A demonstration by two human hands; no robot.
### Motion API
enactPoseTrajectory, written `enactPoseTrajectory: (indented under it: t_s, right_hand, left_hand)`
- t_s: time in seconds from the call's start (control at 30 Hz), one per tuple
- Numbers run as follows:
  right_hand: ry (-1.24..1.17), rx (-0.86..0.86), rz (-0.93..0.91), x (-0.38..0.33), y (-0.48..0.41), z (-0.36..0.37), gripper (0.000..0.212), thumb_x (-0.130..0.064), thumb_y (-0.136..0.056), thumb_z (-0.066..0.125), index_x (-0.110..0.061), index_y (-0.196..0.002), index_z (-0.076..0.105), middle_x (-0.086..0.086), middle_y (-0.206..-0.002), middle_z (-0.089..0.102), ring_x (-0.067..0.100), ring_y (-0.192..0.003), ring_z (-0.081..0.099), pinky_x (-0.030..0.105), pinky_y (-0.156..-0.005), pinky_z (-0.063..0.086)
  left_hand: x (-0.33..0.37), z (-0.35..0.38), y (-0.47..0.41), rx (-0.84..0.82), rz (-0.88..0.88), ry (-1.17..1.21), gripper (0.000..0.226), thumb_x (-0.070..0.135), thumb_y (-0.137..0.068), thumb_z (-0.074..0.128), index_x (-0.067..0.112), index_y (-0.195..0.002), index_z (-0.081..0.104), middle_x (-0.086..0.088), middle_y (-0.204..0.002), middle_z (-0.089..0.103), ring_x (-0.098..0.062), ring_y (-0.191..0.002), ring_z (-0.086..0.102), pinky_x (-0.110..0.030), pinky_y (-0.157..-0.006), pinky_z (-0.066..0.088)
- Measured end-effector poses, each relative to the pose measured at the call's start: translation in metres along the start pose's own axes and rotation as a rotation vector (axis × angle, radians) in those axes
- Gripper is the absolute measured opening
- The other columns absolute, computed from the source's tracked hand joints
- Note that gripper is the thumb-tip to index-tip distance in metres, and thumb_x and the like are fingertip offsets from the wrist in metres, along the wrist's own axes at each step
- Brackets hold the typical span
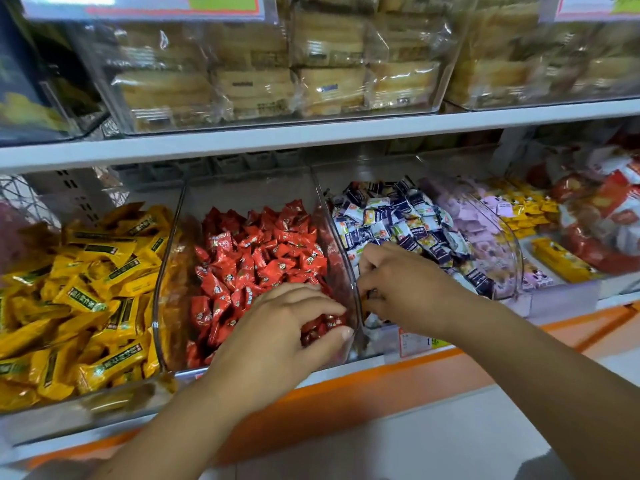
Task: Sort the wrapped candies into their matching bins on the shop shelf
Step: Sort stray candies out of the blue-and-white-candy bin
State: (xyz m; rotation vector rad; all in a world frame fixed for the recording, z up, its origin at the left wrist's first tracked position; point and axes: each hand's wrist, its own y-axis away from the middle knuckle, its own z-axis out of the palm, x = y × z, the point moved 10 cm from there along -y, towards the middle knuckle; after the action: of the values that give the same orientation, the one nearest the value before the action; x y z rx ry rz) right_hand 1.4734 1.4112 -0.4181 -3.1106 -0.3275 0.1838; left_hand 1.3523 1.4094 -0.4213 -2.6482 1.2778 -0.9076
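Farthest left, the yellow wrapped candies (93,289) fill their own clear bin, most lying with their long axes slanting up toward the right. Next comes the red-candy bin (165,271), heaped with red wrapped candies (263,258). The left hand (287,327) is down in its front right corner, thumb and curled fingers clamped on a small clutch of those red sweets, close against the clear divider wall (341,251). Just across that wall the right hand (398,282) reaches into the near end of the blue-and-white candies (398,216), knuckles up and fingers curled downward into the pile; something dark shows at the fingertips, but I cannot tell whether they pinch a candy or only rake through. The two hands are near each other, parted only by the divider. Further right lie pale purple candies (464,223), then yellow bars (561,261) and red packets (595,216) at the edge. The relation that counts, as I judge it: the left hand's red sweets sit directly over their matching bin, so that hand need only let go where it is, while any stray the right hand finds must travel left over the wall, a short hop, with the left hand the nearer one to receive it
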Motion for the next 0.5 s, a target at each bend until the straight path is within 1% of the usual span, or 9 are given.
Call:
enactPoseTrajectory:
  t_s: [0.07, 0.13, 0.2, 0.27, 0.3, 0.33, 0.4, 0.47, 0.5]
  right_hand:
    - [-0.201, 0.073, 0.042, 0.012, 0.006, -0.007, 0.008, -0.028, -0.089, 0.067, -0.029, -0.094, 0.073, -0.015, -0.096, 0.046, 0.007, -0.094, 0.045, 0.029, -0.078, 0.042]
    - [-0.414, 0.135, 0.100, 0.026, 0.012, -0.020, 0.009, -0.028, -0.087, 0.069, -0.036, -0.090, 0.072, -0.019, -0.098, 0.054, 0.002, -0.088, 0.054, 0.023, -0.079, 0.046]
    - [-0.490, 0.268, 0.121, 0.037, 0.020, -0.043, 0.014, -0.029, -0.085, 0.069, -0.043, -0.089, 0.070, -0.018, -0.098, 0.058, 0.003, -0.083, 0.057, 0.019, -0.075, 0.047]
    - [-0.539, 0.408, 0.152, 0.041, 0.030, -0.068, 0.014, -0.029, -0.085, 0.069, -0.041, -0.092, 0.071, -0.016, -0.096, 0.059, 0.003, -0.079, 0.058, 0.012, -0.069, 0.045]
    - [-0.567, 0.460, 0.153, 0.040, 0.034, -0.077, 0.013, -0.028, -0.085, 0.069, -0.038, -0.093, 0.072, -0.015, -0.095, 0.059, 0.002, -0.079, 0.057, 0.009, -0.067, 0.043]
    - [-0.597, 0.488, 0.142, 0.035, 0.037, -0.082, 0.013, -0.027, -0.085, 0.070, -0.036, -0.094, 0.073, -0.014, -0.093, 0.059, 0.003, -0.078, 0.057, 0.008, -0.066, 0.042]
    - [-0.637, 0.482, 0.088, 0.019, 0.036, -0.083, 0.013, -0.026, -0.084, 0.071, -0.033, -0.094, 0.073, -0.013, -0.090, 0.061, 0.005, -0.078, 0.059, 0.010, -0.066, 0.043]
    - [-0.654, 0.464, 0.038, 0.001, 0.033, -0.076, 0.013, -0.024, -0.083, 0.073, -0.032, -0.093, 0.074, -0.014, -0.086, 0.063, 0.008, -0.076, 0.060, 0.012, -0.066, 0.043]
    - [-0.660, 0.466, 0.018, -0.005, 0.031, -0.072, 0.014, -0.023, -0.082, 0.074, -0.031, -0.094, 0.075, -0.016, -0.084, 0.063, 0.008, -0.075, 0.060, 0.012, -0.065, 0.043]
  left_hand:
    - [-0.001, -0.003, 0.000, 0.016, -0.024, 0.009, 0.049, 0.067, -0.083, 0.042, 0.038, -0.115, 0.066, 0.027, -0.111, 0.060, 0.010, -0.112, 0.044, -0.006, -0.098, 0.029]
    - [-0.002, -0.004, 0.000, 0.021, -0.054, 0.017, 0.052, 0.068, -0.082, 0.041, 0.041, -0.120, 0.062, 0.028, -0.111, 0.058, 0.010, -0.111, 0.043, -0.002, -0.095, 0.027]
    - [-0.002, -0.008, -0.001, 0.044, -0.081, 0.057, 0.055, 0.072, -0.080, 0.043, 0.045, -0.126, 0.055, 0.031, -0.112, 0.056, 0.010, -0.111, 0.045, -0.009, -0.097, 0.034]
    - [0.001, -0.013, -0.002, 0.082, -0.115, 0.160, 0.061, 0.075, -0.078, 0.046, 0.052, -0.134, 0.040, 0.031, -0.116, 0.053, 0.009, -0.110, 0.048, -0.017, -0.094, 0.041]
    - [0.003, -0.017, -0.003, 0.112, -0.128, 0.215, 0.067, 0.075, -0.075, 0.046, 0.054, -0.138, 0.031, 0.031, -0.120, 0.051, 0.008, -0.111, 0.048, -0.018, -0.092, 0.041]
    - [0.006, -0.021, -0.004, 0.143, -0.127, 0.243, 0.072, 0.075, -0.074, 0.047, 0.055, -0.140, 0.024, 0.032, -0.124, 0.048, 0.008, -0.111, 0.048, -0.017, -0.091, 0.041]
    - [0.015, -0.028, -0.007, 0.175, -0.098, 0.212, 0.079, 0.079, -0.074, 0.046, 0.054, -0.144, 0.018, 0.035, -0.129, 0.041, 0.011, -0.113, 0.044, -0.016, -0.088, 0.042]
    - [0.021, -0.026, -0.010, 0.164, -0.086, 0.178, 0.080, 0.082, -0.074, 0.042, 0.054, -0.145, 0.018, 0.039, -0.126, 0.038, 0.019, -0.111, 0.040, -0.012, -0.087, 0.040]
    - [0.022, -0.024, -0.012, 0.156, -0.087, 0.191, 0.076, 0.078, -0.076, 0.043, 0.051, -0.145, 0.023, 0.038, -0.125, 0.038, 0.022, -0.109, 0.039, -0.008, -0.088, 0.038]
